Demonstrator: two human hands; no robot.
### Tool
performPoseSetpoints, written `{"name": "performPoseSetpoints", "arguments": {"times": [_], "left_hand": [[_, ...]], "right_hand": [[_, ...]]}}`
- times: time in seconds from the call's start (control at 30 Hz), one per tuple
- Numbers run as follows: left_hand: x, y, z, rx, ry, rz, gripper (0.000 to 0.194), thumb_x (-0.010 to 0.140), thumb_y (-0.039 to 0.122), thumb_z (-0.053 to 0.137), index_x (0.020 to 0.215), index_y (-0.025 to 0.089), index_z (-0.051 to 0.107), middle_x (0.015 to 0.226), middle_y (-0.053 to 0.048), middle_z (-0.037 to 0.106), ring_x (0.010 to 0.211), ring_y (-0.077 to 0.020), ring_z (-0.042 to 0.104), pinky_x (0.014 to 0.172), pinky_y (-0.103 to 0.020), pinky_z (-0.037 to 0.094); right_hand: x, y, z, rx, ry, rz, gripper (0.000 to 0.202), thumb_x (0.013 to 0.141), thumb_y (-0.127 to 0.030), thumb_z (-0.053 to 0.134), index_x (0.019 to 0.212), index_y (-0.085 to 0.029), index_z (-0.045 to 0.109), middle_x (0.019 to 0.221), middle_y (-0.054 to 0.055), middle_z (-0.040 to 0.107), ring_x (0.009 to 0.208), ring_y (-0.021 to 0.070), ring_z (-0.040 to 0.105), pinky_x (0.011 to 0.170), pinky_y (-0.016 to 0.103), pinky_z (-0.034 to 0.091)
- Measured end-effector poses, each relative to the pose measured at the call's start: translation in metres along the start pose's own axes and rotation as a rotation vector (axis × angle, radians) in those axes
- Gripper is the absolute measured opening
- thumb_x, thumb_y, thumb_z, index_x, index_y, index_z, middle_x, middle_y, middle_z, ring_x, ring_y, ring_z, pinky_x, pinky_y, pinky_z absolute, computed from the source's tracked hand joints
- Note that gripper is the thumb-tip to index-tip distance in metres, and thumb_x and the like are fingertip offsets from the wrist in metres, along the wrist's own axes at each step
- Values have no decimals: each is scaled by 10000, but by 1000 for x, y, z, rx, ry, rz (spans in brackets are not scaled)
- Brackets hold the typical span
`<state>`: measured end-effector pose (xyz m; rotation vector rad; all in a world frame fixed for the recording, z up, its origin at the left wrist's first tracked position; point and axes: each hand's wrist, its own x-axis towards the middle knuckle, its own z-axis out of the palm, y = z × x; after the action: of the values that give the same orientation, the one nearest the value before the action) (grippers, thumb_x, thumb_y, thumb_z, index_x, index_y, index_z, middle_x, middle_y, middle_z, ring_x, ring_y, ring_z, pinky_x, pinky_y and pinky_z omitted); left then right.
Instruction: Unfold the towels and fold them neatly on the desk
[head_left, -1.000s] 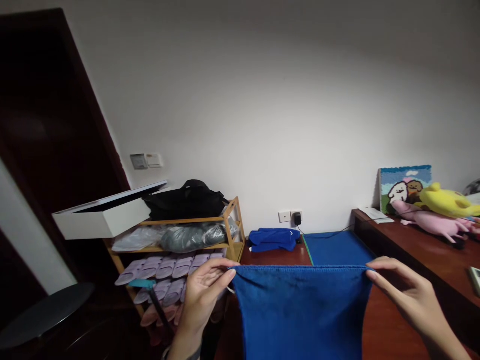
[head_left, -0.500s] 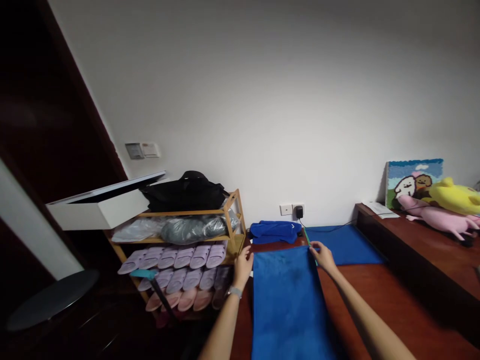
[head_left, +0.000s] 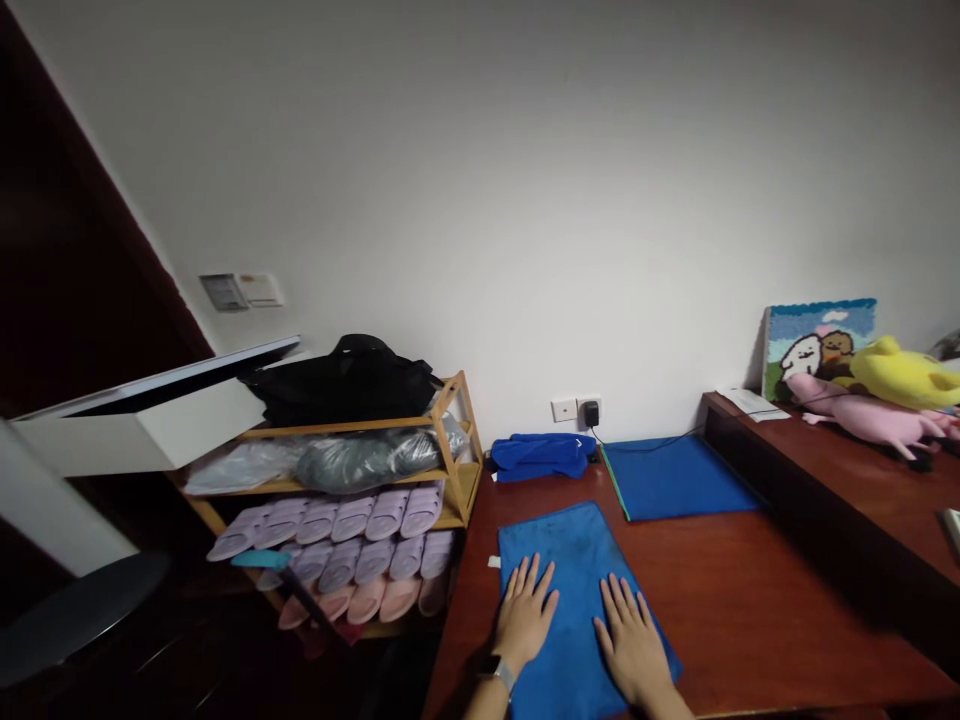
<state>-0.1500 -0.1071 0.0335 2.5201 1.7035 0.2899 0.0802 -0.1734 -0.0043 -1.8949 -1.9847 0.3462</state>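
Note:
A blue towel (head_left: 568, 550) lies flat on the dark red wooden table (head_left: 735, 580) right in front of me. My left hand (head_left: 525, 620) rests palm down on the towel's near left part, fingers spread. My right hand (head_left: 632, 640) lies flat beside it on the near right part, fingers apart. A small white tag (head_left: 493, 562) sticks out at the towel's left edge. Neither hand grips anything.
A folded blue towel (head_left: 541, 455) and a flat blue mat (head_left: 675, 478) lie at the back near a wall socket (head_left: 576, 410). A bamboo shoe rack (head_left: 360, 500) with several slippers stands left. Plush toys (head_left: 877, 400) and a picture sit on the raised shelf at right.
The towel, held up by its top corners a second ago, was laid onto the table. Both hands let go of the far corners and came back to press flat on its near part.

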Motion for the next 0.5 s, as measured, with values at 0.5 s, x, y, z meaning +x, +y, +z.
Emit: {"name": "performPoseSetpoints", "arguments": {"times": [0.5], "left_hand": [[-35, 32, -1, -23, 121, 131, 535, 1026, 458, 495, 1546, 338, 533, 1663, -57, 476, 1523, -325, 436, 1263, -556, 343]], "right_hand": [[22, 37, -12, -163, 33, 162, 669, 1031, -484, 306, 1622, -193, 420, 1704, 55, 330, 1606, 333, 217, 1307, 571, 202]]}}
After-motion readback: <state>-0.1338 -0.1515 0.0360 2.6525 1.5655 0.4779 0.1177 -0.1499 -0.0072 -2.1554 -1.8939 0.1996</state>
